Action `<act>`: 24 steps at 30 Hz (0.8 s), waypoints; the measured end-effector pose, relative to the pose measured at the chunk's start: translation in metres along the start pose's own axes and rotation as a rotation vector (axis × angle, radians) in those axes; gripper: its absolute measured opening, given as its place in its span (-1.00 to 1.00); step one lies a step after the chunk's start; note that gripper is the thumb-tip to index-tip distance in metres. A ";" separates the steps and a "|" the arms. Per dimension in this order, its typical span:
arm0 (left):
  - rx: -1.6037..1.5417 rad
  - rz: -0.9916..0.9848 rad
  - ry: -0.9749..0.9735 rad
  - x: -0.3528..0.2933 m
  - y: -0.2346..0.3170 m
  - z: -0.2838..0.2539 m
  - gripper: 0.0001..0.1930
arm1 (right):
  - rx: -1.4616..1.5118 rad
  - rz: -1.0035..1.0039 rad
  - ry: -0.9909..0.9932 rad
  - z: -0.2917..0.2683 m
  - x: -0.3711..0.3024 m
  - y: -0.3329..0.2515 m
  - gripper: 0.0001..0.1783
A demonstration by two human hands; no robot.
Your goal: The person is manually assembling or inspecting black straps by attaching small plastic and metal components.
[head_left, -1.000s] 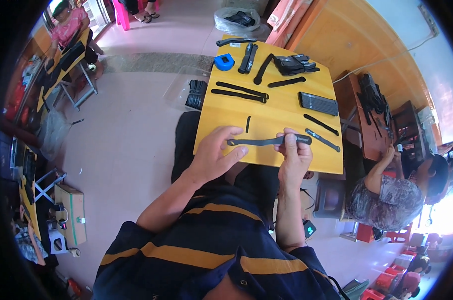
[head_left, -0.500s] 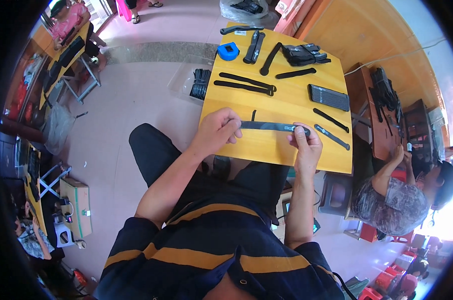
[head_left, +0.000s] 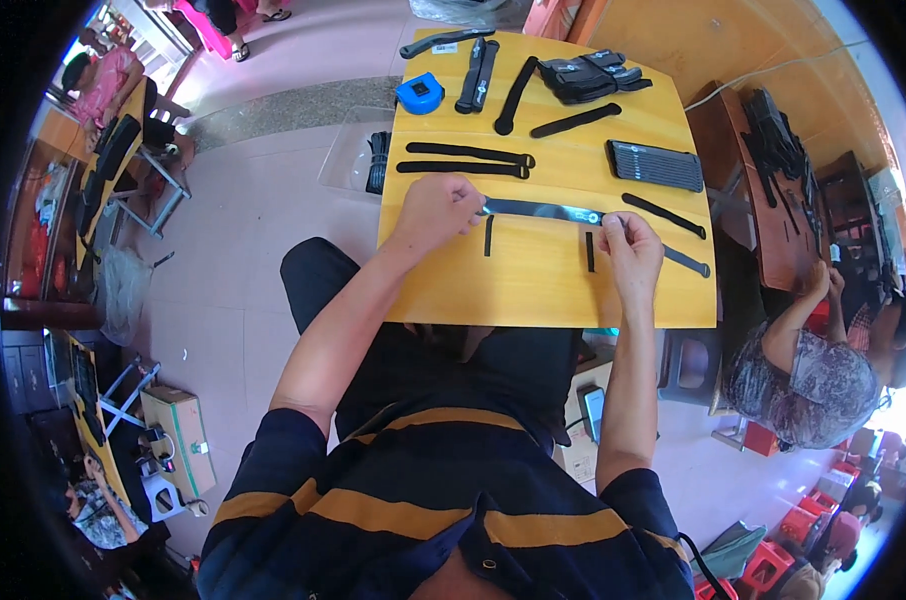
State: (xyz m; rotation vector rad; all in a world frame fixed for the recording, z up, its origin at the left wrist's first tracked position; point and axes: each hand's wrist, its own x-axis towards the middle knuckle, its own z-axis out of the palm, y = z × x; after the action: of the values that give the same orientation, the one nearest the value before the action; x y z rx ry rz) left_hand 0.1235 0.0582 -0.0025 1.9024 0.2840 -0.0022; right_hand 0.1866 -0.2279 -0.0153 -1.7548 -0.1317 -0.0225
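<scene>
A black strap (head_left: 543, 210) with a small pale print near its right end is stretched level above the near part of the yellow table (head_left: 533, 290). My left hand (head_left: 440, 214) pinches its left end, and my right hand (head_left: 631, 252) pinches the other end between thumb and fingers. Two short black strips, a left one (head_left: 489, 236) and a right one (head_left: 590, 252), lie on the tabletop below the strap. Beside my right hand, a black strap (head_left: 687, 261) is partly covered by it, and another strap (head_left: 663, 215) lies just beyond.
Farther back lie a paired set of straps (head_left: 463, 160), a blue tape measure (head_left: 420, 94), a strap bundle (head_left: 591, 77) and a flat dark stack of strips (head_left: 655, 165). A clear bin (head_left: 351, 160) stands left of the table. A co-worker (head_left: 808, 380) sits at the right.
Both hands have moved farther over the table with the stretched strap, and my view has shifted a little. The two short strips beneath are now more fully visible.
</scene>
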 end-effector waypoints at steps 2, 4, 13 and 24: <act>-0.009 -0.026 0.027 0.006 -0.005 0.000 -0.79 | -0.234 0.024 -0.005 -0.002 0.002 0.004 -0.75; 0.111 -0.063 0.005 0.010 -0.011 -0.003 -0.78 | -0.265 0.061 -0.021 -0.002 0.004 0.006 -0.72; 0.419 0.084 0.021 0.020 -0.030 0.002 -0.72 | -0.456 0.090 -0.015 -0.007 0.013 0.021 -0.67; 0.570 0.243 0.032 0.021 -0.034 0.009 -0.78 | -0.481 0.137 -0.037 -0.011 0.008 0.024 -0.66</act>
State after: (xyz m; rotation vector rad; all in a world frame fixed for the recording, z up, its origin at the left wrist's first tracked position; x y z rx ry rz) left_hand 0.1383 0.0650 -0.0403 2.4954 0.0715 0.1221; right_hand 0.1980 -0.2427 -0.0362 -2.2421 -0.0325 0.0854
